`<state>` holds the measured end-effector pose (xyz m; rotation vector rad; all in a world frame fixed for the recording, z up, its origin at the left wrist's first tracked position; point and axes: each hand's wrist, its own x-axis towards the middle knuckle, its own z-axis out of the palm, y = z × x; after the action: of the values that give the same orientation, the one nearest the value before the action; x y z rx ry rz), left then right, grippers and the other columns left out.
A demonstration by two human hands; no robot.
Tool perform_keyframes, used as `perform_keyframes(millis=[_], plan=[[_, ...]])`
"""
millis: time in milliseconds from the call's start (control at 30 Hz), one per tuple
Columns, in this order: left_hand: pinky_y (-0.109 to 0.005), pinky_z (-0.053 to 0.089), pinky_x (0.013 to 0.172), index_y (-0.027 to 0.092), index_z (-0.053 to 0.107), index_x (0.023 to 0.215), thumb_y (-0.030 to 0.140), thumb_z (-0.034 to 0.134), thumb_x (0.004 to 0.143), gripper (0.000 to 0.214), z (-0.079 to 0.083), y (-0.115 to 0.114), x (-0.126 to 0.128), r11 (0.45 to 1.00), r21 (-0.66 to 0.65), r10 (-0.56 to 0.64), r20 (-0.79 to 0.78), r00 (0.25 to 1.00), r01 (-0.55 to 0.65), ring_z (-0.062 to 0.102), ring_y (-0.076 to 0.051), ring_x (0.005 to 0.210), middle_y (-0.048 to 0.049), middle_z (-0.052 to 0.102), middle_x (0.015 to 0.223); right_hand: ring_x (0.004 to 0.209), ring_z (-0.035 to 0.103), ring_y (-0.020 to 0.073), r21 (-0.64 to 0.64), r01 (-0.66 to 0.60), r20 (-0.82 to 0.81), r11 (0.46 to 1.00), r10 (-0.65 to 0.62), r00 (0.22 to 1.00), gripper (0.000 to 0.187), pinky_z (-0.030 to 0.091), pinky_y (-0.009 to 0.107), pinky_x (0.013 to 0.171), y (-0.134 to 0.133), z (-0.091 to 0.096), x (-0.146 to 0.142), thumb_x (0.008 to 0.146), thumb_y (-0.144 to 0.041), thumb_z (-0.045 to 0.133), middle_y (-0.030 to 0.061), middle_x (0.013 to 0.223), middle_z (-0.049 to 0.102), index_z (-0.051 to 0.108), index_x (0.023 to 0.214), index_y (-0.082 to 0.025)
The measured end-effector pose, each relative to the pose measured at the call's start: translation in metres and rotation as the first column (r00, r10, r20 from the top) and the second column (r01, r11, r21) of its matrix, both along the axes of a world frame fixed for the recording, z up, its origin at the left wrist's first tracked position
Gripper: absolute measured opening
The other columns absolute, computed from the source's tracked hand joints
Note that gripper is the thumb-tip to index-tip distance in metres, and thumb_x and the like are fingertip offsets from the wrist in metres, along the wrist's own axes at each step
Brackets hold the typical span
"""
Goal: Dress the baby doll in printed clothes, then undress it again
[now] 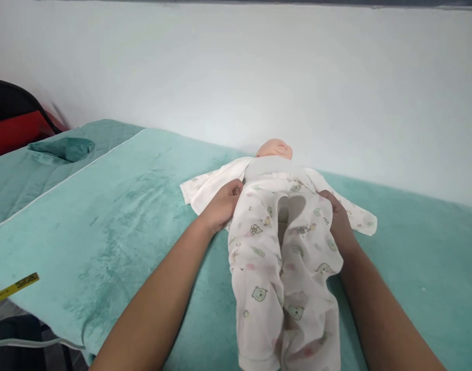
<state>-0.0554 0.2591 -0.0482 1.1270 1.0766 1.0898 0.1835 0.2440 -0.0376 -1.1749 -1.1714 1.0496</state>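
Note:
A baby doll (272, 148) lies on its back, its head towards the wall. It has on an open white baby jacket (216, 183), sleeves spread to both sides. White baby pants (255, 242) printed with small green animals cover its lower body and legs, an open gap showing at the crotch. At the left edge of the waist, my left hand (224, 201) is closed with curled fingers on the pants' side. Opposite it, my right hand (338, 219) pinches the pants' right side; some of its fingers are hidden behind the fabric.
The doll rests on a teal plush bed cover (116, 206) against a white wall (236, 77). At the left, a quilted section has a face hole (64, 149). A black and red chair (17, 121) stands beyond it. A yellow strip (14, 288) juts in at the lower left.

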Motion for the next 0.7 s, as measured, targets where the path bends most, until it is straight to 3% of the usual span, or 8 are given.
perform_keyframes(millis=[100, 233, 467, 633, 700], plan=[[-0.022, 0.031, 0.052, 0.019, 0.048, 0.074, 0.016, 0.061, 0.067, 0.015, 0.004, -0.004, 0.008, 0.998, 0.015, 0.061, 0.036, 0.998, -0.061, 0.04, -0.009, 0.059, 0.0052, 0.048, 0.066, 0.063, 0.046, 0.0135, 0.013, -0.02, 0.029, 1.0, 0.019, 0.999, 0.026, 0.04, 0.025, 0.054, 0.002, -0.002, 0.005, 0.061, -0.029, 0.075, -0.0054, 0.074, 0.057, 0.056, 0.079, -0.026], [-0.023, 0.034, 0.054, 0.02, 0.05, 0.076, 0.019, 0.063, 0.066, 0.018, 0.01, -0.007, 0.013, 0.996, 0.011, 0.083, 0.044, 0.996, -0.083, 0.041, -0.01, 0.06, 0.005, 0.05, 0.068, 0.067, 0.048, 0.016, 0.012, -0.011, 0.115, 1.0, 0.009, 0.993, 0.017, 0.04, 0.029, 0.06, 0.004, -0.002, 0.01, 0.065, -0.024, 0.069, -0.0031, 0.076, 0.058, 0.058, 0.078, -0.026], [-0.024, 0.036, 0.057, 0.019, 0.062, 0.082, 0.025, 0.06, 0.071, 0.012, 0.007, 0.002, 0.0, 0.99, 0.057, 0.124, 0.059, 0.991, -0.127, 0.047, -0.011, 0.064, 0.002, 0.057, 0.075, 0.054, 0.046, 0.0135, -0.166, -0.075, -0.166, 0.983, 0.047, 0.985, 0.02, 0.034, 0.027, 0.05, 0.005, 0.0, 0.003, 0.063, -0.027, 0.074, -0.0041, 0.068, 0.056, 0.06, 0.078, -0.027], [-0.026, 0.041, 0.064, 0.018, 0.061, 0.079, 0.038, 0.056, 0.084, 0.022, 0.01, 0.002, -0.008, 0.989, 0.141, 0.048, 0.054, 0.997, -0.055, 0.05, -0.014, 0.073, -0.0009, 0.057, 0.079, 0.062, 0.052, 0.017, -0.141, -0.074, -0.039, 0.987, 0.069, 0.997, 0.02, 0.041, 0.03, 0.056, 0.006, -0.004, 0.005, 0.068, -0.034, 0.074, -0.0021, 0.076, 0.063, 0.062, 0.082, -0.028], [-0.025, 0.039, 0.063, 0.017, 0.062, 0.081, 0.044, 0.059, 0.084, 0.027, 0.011, 0.001, -0.009, 0.987, 0.163, 0.017, -0.016, 1.0, -0.014, 0.048, -0.013, 0.072, -0.0007, 0.055, 0.078, 0.067, 0.055, 0.0189, -0.129, -0.086, 0.033, 0.988, 0.091, 0.995, 0.02, 0.043, 0.031, 0.06, 0.007, -0.007, 0.006, 0.071, -0.039, 0.074, -0.0012, 0.078, 0.065, 0.063, 0.084, -0.028]])
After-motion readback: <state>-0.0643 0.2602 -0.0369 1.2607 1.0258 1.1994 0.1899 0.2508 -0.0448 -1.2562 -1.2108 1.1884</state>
